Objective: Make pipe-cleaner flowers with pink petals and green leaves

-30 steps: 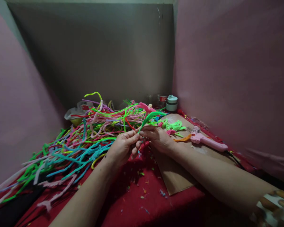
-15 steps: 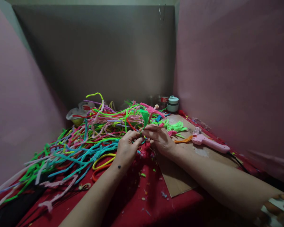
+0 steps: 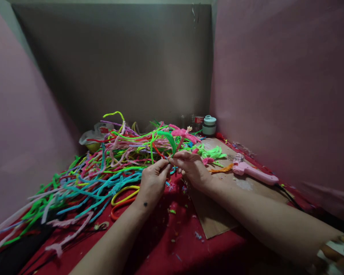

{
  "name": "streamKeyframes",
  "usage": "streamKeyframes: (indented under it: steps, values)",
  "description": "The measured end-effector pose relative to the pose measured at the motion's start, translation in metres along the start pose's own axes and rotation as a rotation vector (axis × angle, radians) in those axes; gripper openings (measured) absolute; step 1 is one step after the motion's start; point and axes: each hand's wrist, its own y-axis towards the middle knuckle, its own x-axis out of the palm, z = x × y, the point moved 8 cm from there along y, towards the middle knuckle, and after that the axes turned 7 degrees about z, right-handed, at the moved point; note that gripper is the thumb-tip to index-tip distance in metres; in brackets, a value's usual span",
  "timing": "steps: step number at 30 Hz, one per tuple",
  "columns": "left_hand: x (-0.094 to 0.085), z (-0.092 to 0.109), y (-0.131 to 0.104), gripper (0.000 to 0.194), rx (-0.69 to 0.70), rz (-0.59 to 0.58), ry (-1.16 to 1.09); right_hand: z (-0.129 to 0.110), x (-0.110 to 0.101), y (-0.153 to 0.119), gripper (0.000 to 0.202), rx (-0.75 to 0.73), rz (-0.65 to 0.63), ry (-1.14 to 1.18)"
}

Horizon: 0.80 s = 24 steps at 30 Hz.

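Observation:
My left hand (image 3: 154, 178) and my right hand (image 3: 193, 170) meet over the middle of the table, thumbs and fingers pinched together. From between their fingertips rises a green pipe-cleaner leaf (image 3: 169, 138), its tip bending over to the left. Both hands are closed at the base of this leaf; the exact part each one grips is partly hidden by the fingers. Just behind stands a pink pipe-cleaner flower (image 3: 182, 133) with a pale centre and a dull reddish stem, which runs down behind my right fingers. Whether that stem is held too, I cannot tell.
A big heap of coloured pipe cleaners (image 3: 123, 149) spreads left and behind. To the right, a pink glue gun (image 3: 255, 173) with a black cord lies on cardboard (image 3: 215, 219), near green pieces (image 3: 216, 152). A pale blue-green bottle (image 3: 209, 125) stands behind. Fuzz scraps dot the red cloth (image 3: 160, 244).
The green leaf has turned and now arches to the left, showing more of its length. My left hand has shifted slightly left; my right hand stays nearly in place.

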Motion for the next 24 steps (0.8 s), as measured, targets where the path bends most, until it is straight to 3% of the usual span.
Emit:
streamKeyframes:
  steps: [13, 24]
  values:
    - [-0.002, 0.011, 0.000, 0.021, -0.131, -0.017, -0.203, -0.015, 0.009, -0.002, 0.019, -0.002, -0.203, 0.138]
    - [0.002, 0.014, -0.002, 0.021, -0.161, -0.101, -0.273, -0.015, 0.010, 0.007, 0.020, -0.011, -0.367, 0.038]
